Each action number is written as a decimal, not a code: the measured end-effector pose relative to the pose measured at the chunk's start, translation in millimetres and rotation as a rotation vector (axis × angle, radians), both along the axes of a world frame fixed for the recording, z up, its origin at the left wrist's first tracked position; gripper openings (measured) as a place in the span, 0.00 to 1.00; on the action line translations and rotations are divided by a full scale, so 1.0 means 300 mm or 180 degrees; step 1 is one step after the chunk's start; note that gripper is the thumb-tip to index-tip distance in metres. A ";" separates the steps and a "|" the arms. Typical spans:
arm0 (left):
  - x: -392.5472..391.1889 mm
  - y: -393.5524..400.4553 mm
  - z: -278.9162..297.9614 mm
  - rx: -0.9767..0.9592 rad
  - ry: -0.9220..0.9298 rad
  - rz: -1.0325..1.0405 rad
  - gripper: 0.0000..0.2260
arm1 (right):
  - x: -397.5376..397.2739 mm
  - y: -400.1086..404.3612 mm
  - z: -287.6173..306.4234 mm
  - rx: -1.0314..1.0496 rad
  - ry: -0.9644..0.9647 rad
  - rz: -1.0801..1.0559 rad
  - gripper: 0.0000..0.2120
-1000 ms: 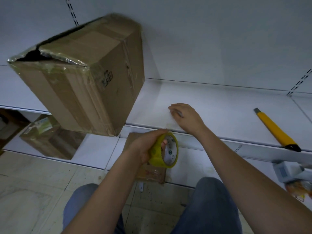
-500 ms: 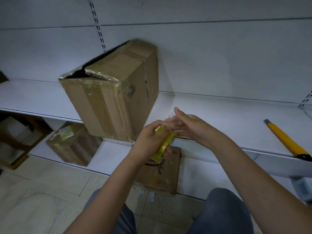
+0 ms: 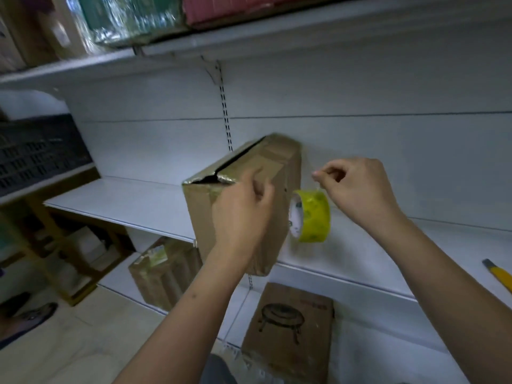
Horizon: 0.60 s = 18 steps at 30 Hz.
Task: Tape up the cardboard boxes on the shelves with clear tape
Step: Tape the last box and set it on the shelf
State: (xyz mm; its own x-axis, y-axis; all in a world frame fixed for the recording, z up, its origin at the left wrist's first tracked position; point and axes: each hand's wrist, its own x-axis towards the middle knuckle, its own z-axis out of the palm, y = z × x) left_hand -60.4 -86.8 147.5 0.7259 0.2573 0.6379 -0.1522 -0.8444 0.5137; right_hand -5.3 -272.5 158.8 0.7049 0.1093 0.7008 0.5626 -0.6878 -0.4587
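Item: cardboard box [image 3: 279, 164], middle shelf [image 3: 124, 200], standing on end beside the slotted upright. Top flaps not sealed; a dark open seam runs along the top, with old crinkled tape at the near corner. Contents hidden.

Item: roll of clear tape [image 3: 311, 216], yellowish, hanging in the air just right of the box, below the right hand [image 3: 357, 189]. That hand pinches something thin between thumb and forefinger, judged to be the free end of the tape; the strip itself is too faint to confirm.

Item: left hand [image 3: 243, 209], in front of the box's near face, fingers curled at the upper edge. Blurred; whether it grips the flap or merely touches it cannot be told.

Risks, as judged:
- The roll appears to hang from the pinched end alone; its weight could peel out more tape than wanted, or pull the end free and drop the roll.
- A loose strip may fold back and stick to itself before it reaches the seam.
- Flaps left gaping would be taped over with the gap still in.
- The box overhangs the shelf edge and could tip if pushed.

Other containers: wrapped box [image 3: 163, 273] on the lower shelf, sealed; flat carton [image 3: 291, 328] printed with a stool, closed; dark crate [image 3: 36, 153] at left, contents unseen. Yellow knife [image 3: 498, 275] at right.
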 end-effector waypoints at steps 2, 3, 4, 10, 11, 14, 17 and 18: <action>0.071 0.005 0.072 0.0597 -0.0354 0.0525 0.21 | 0.027 -0.016 0.059 -0.0292 -0.0232 -0.0150 0.10; 0.124 -0.001 0.096 0.0952 -0.0011 0.0702 0.28 | 0.043 -0.024 0.081 -0.0453 -0.0277 -0.0233 0.10; 0.181 -0.006 0.109 0.1232 0.0562 0.0849 0.37 | 0.060 -0.034 0.097 -0.0607 -0.0297 -0.0321 0.10; 0.341 0.036 0.092 0.1312 0.2886 0.0715 0.52 | 0.124 -0.080 0.102 -0.0777 -0.0386 -0.0677 0.07; 0.337 0.045 0.084 0.1376 0.2926 0.0641 0.48 | 0.128 -0.089 0.100 -0.0718 -0.0401 -0.0693 0.06; 0.309 0.116 0.065 0.1735 0.2838 0.0354 0.42 | 0.137 -0.122 0.111 -0.0621 -0.0445 -0.0753 0.07; 0.254 0.248 0.066 0.2157 0.2773 -0.0217 0.48 | 0.132 -0.150 0.158 -0.0423 -0.0552 -0.0807 0.08; 0.234 0.291 0.067 0.2261 0.2757 -0.0409 0.49 | 0.128 -0.156 0.176 -0.0364 -0.0566 -0.0851 0.08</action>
State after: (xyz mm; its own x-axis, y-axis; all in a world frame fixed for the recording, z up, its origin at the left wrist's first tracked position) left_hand 9.8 0.5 167.6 0.9900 -0.0719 -0.1216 -0.0846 -0.9911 -0.1024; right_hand 33.0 -319.4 211.7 0.5871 0.0220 0.8092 0.4196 -0.8631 -0.2810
